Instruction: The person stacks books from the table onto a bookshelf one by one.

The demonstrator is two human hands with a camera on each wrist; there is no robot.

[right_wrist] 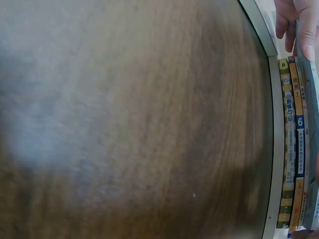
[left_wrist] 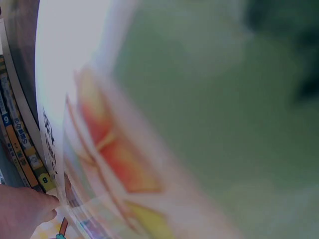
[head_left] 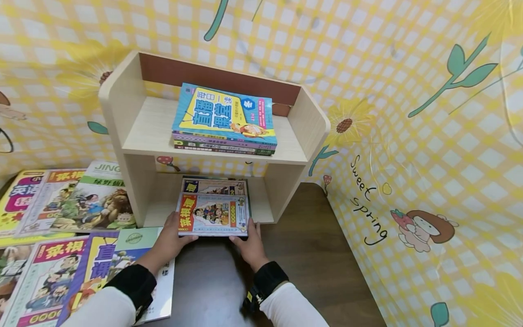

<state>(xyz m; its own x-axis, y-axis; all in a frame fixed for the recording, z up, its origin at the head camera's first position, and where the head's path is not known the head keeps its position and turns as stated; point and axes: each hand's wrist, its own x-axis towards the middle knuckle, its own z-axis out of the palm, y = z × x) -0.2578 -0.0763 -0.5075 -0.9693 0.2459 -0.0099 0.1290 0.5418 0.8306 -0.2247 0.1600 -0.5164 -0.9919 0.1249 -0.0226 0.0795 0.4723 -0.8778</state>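
Note:
A thin comic-style book (head_left: 214, 213) with a pale blue cover and red title lies in the lower compartment of a light wooden bookshelf (head_left: 295, 181), its front end toward me. My left hand (head_left: 169, 238) grips its left edge, thumb at the near corner. On the opposite edge, my right hand (head_left: 251, 245) holds the right near corner the same way. Behind it, part of another book (head_left: 216, 186) shows. Spines of stacked books (right_wrist: 289, 144) appear beneath the held one in the right wrist view. A blurred cover (left_wrist: 199, 99) fills most of the left wrist view.
A neat stack of books (head_left: 224, 116) rests on the upper shelf. Several books and magazines, including a green-topped one (head_left: 96, 195), are spread on the dark wooden table (head_left: 310, 254) to the left. A yellow checked cloth (head_left: 367, 68) hangs behind and to the right.

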